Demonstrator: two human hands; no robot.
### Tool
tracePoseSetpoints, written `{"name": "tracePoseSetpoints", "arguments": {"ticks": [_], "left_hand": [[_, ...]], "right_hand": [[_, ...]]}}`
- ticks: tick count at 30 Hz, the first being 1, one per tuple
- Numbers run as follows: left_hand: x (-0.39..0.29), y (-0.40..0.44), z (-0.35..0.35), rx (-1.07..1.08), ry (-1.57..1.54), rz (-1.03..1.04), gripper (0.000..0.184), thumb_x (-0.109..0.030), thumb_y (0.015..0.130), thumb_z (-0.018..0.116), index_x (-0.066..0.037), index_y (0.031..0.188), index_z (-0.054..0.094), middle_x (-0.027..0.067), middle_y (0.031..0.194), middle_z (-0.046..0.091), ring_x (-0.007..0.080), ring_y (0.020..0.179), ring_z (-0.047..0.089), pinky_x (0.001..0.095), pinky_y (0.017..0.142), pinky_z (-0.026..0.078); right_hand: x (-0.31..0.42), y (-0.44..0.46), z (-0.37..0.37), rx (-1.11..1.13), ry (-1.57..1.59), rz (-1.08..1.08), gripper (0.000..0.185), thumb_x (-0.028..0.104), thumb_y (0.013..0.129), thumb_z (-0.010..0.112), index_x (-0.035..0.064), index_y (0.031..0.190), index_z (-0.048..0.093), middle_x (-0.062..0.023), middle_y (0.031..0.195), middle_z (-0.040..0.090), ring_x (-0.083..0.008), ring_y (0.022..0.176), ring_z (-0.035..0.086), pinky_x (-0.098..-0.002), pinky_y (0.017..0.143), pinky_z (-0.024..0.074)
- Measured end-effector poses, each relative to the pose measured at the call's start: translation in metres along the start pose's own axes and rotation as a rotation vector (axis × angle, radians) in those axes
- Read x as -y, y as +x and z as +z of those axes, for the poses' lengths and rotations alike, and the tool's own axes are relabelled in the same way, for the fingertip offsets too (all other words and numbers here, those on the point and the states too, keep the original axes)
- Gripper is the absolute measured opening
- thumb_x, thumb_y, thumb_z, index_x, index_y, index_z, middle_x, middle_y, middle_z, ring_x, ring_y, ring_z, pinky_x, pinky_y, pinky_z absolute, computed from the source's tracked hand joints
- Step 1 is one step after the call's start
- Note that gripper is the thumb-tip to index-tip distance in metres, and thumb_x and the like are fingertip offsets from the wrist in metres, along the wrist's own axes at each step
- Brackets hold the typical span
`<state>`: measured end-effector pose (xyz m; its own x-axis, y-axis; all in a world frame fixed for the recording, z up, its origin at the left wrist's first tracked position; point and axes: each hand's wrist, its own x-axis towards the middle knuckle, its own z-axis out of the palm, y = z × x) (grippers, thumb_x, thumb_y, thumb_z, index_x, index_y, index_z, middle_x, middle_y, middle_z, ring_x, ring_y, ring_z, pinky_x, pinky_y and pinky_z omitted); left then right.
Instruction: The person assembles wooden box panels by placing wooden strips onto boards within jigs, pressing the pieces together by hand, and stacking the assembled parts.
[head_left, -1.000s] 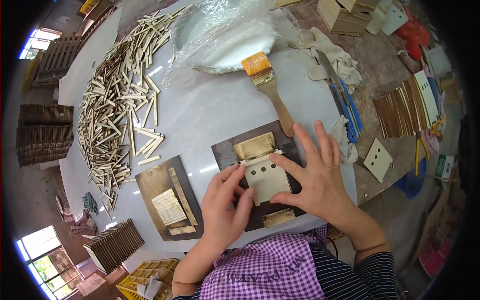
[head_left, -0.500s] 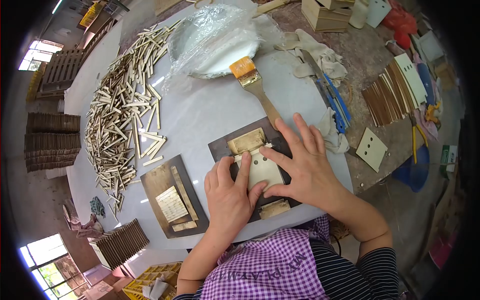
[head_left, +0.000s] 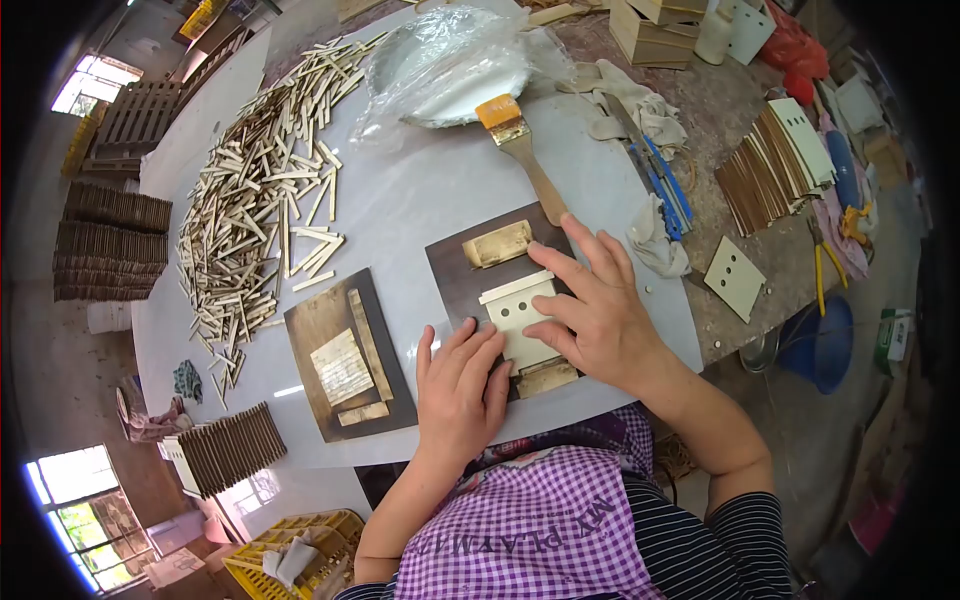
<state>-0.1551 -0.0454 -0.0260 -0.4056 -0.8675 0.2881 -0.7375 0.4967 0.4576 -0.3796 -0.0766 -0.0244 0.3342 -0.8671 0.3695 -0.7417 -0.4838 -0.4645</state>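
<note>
A cream panel (head_left: 518,318) with round holes lies on a dark board (head_left: 455,265), a narrow strip (head_left: 515,287) along its far edge. My right hand (head_left: 605,325) has its thumb and a bent finger on the panel's right side, the other fingers stretched out. Whether the grip reaches underneath is hidden. At the near left edge of the panel is my left hand (head_left: 460,385), fingers spread, holding nothing. Beyond the panel a wooden block (head_left: 498,245) sits on the board; a second block (head_left: 547,378) shows at its near end.
Left of my hands lies another board (head_left: 310,310) with short strips. A large pile of strips (head_left: 250,200) covers the table's left side. A brush (head_left: 525,155) leans by a plastic-covered basin (head_left: 450,85). Right are a blue-handled tool (head_left: 660,185), stacked panels (head_left: 775,155) and a loose panel (head_left: 735,280).
The panel has shifted towards my body on the board, partly covering the near block. My left hand has drawn back from the strip, and my right fingers moved to the panel's right side.
</note>
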Motion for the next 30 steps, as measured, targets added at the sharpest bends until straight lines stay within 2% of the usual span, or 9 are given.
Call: {"name": "tracePoseSetpoints", "arguments": {"ticks": [2,8,11,16,19,20,23,27,30], "left_hand": [[0.003,0.000,-0.001,0.002,-0.022,0.000,0.036,-0.010,0.086,0.076,-0.007,0.122,0.068,0.0101,0.123,0.068,0.0319,0.125,0.061,0.0598,0.115,0.031],[0.015,-0.014,-0.028,-0.068,-0.032,-0.031,0.035,-0.008,0.086,0.075,-0.006,0.120,0.068,0.0129,0.127,0.067,0.0326,0.125,0.061,0.0581,0.115,0.033],[0.036,-0.037,-0.055,-0.255,0.086,-0.185,0.035,-0.007,0.086,0.075,-0.003,0.120,0.066,0.0152,0.119,0.067,0.0346,0.116,0.063,0.0521,0.109,0.041],[0.063,-0.075,-0.093,-0.356,0.336,-0.516,0.031,-0.008,0.087,0.075,0.000,0.115,0.064,0.0162,0.106,0.064,0.0354,0.101,0.062,0.0456,0.096,0.048],[0.077,-0.094,-0.098,-0.240,0.200,-0.753,0.027,-0.010,0.088,0.076,0.002,0.109,0.063,0.0138,0.096,0.061,0.0306,0.087,0.060,0.0412,0.082,0.050],[0.078,-0.095,-0.099,-0.244,0.198,-0.762,0.027,-0.010,0.088,0.076,0.002,0.109,0.063,0.0138,0.096,0.061,0.0306,0.087,0.060,0.0412,0.082,0.050],[0.082,-0.090,-0.096,-0.249,0.030,-0.801,0.025,-0.010,0.090,0.075,0.002,0.108,0.062,0.0084,0.093,0.062,0.0169,0.074,0.055,0.0315,0.070,0.049],[0.088,-0.087,-0.094,-0.249,-0.157,-0.824,0.023,-0.010,0.091,0.075,0.002,0.108,0.063,0.0054,0.090,0.062,0.0121,0.071,0.053,0.0274,0.065,0.047],[0.090,-0.084,-0.096,-0.217,-0.138,-0.807,0.024,-0.010,0.090,0.075,0.002,0.108,0.063,0.0082,0.090,0.060,0.0148,0.072,0.055,0.0298,0.066,0.048]], "right_hand": [[0.002,-0.001,0.002,-0.027,-0.029,-0.044,0.030,0.028,0.077,0.084,0.0062,0.094,0.074,-0.0140,0.142,0.058,-0.0420,0.146,0.036,-0.0611,0.116,0.0266],[0.010,-0.007,0.001,-0.051,-0.019,-0.012,0.029,0.021,0.077,0.083,0.0066,0.100,0.072,-0.0136,0.140,0.061,-0.0407,0.144,0.041,-0.0599,0.115,0.0279],[0.023,-0.009,0.001,-0.037,-0.016,-0.007,0.030,0.019,0.078,0.082,0.0065,0.103,0.071,-0.0140,0.140,0.060,-0.0408,0.143,0.042,-0.0596,0.115,0.0285],[0.058,-0.003,0.017,0.022,0.066,-0.075,0.036,0.018,0.078,0.081,0.0056,0.109,0.069,-0.0141,0.137,0.060,-0.0411,0.140,0.045,-0.0594,0.115,0.0294],[0.090,0.009,0.040,0.110,0.175,-0.169,0.039,0.019,0.078,0.081,0.0046,0.111,0.068,-0.0150,0.137,0.059,-0.0411,0.140,0.045,-0.0590,0.115,0.0298],[0.101,0.013,0.050,0.158,0.203,-0.194,0.041,0.019,0.078,0.081,0.0043,0.113,0.068,-0.0158,0.137,0.058,-0.0410,0.140,0.044,-0.0589,0.115,0.0299],[0.125,0.023,0.073,0.267,0.255,-0.247,0.045,0.021,0.079,0.081,0.0038,0.117,0.067,-0.0172,0.138,0.057,-0.0407,0.140,0.043,-0.0587,0.115,0.0300],[0.138,0.027,0.090,0.326,0.289,-0.253,0.050,0.022,0.080,0.081,0.0031,0.123,0.064,-0.0206,0.143,0.052,-0.0404,0.142,0.041,-0.0587,0.115,0.0297],[0.142,0.025,0.094,0.353,0.319,-0.238,0.053,0.022,0.080,0.081,0.0026,0.126,0.063,-0.0232,0.147,0.049,-0.0415,0.144,0.039,-0.0591,0.116,0.0288]]}}
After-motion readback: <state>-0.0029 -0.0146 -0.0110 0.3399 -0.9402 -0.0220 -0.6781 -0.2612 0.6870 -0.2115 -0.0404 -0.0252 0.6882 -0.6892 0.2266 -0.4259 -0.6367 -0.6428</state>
